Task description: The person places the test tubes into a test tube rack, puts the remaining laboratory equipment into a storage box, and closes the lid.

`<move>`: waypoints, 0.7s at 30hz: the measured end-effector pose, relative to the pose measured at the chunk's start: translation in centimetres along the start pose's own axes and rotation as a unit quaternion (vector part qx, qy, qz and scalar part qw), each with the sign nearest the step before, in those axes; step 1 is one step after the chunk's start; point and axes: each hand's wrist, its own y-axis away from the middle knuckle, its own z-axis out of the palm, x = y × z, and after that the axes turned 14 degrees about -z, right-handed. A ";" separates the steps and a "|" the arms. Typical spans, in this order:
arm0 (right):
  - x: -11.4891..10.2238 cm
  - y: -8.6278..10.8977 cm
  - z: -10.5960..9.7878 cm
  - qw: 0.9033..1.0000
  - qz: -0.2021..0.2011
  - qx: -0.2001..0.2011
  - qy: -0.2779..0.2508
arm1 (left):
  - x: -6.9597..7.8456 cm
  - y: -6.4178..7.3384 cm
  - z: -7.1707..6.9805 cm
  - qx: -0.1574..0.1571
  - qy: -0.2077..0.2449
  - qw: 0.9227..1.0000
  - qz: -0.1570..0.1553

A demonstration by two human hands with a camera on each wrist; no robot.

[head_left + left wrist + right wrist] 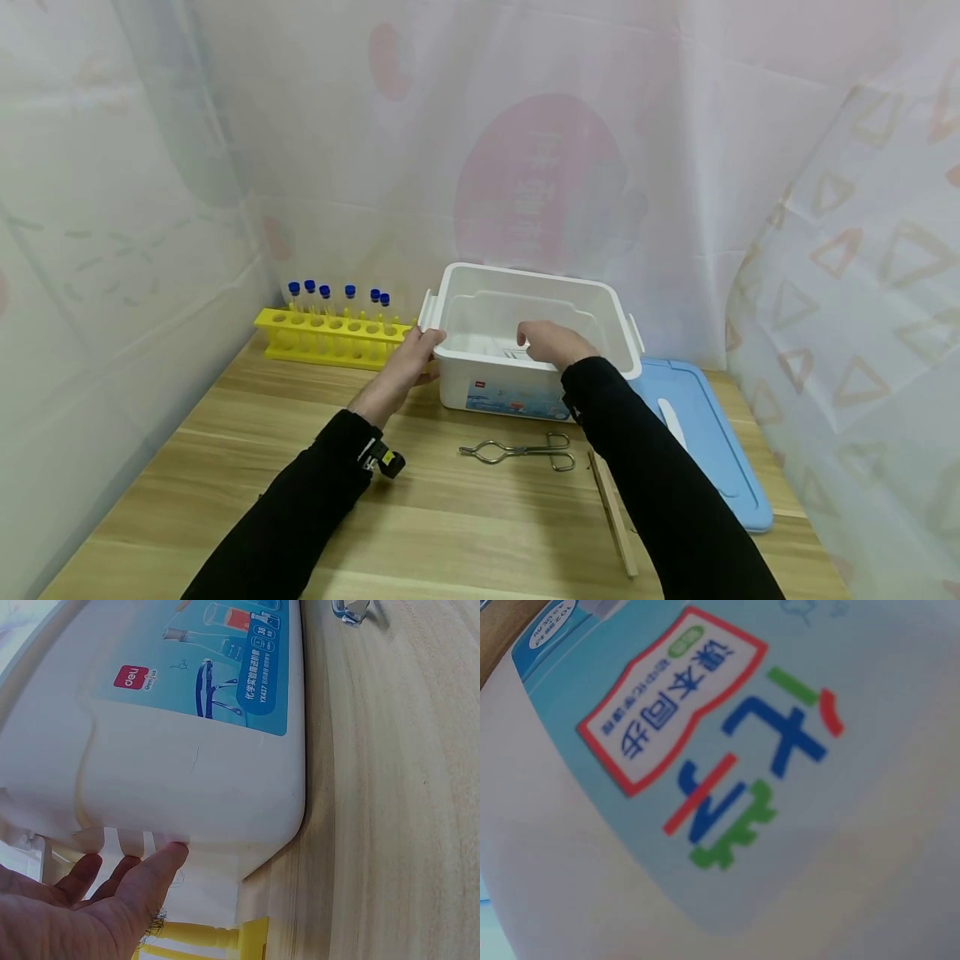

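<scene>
My left hand (401, 362) grips the left front corner of a white plastic box (480, 375) by its rim. In the left wrist view its fingertips meet the box's side wall, beside the printed label (225, 667). Over the front wall reaches my right hand (558, 343), down inside the box with its fingers bent. Its fingertips are mostly hidden, so whether they hold anything does not show. Close to it, thin clear pieces (513, 353) lie on the box floor, too small to make out. The right wrist view shows only the box's blurred front label (705, 750).
Left of the box stands a yellow test tube rack (330, 337) with several blue-capped tubes. Metal crucible tongs (517, 451) lie in front, near a wooden strip (612, 512). A blue lid (712, 442) lies at right, with a white flat tool (671, 421) on it.
</scene>
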 end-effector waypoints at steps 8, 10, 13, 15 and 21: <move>0.2 -0.3 0.1 0.998 -0.023 0.055 0.011 | 0.0 -0.3 0.1 0.003 -0.003 1.000 -0.003; 0.2 -0.4 0.2 0.997 -0.022 0.073 -0.002 | 0.0 -0.3 0.1 0.004 -0.003 1.000 -0.004; 0.4 -0.5 0.3 0.995 -0.022 0.100 -0.018 | 0.0 -0.3 0.1 0.004 -0.002 1.000 -0.004; 0.4 -0.5 0.4 0.993 -0.023 0.116 -0.025 | 0.0 -0.2 0.1 0.004 -0.004 1.000 -0.003; 2.0 -1.7 1.0 0.986 -0.002 0.156 -0.053 | 0.0 -0.1 0.1 0.003 -0.002 1.000 0.000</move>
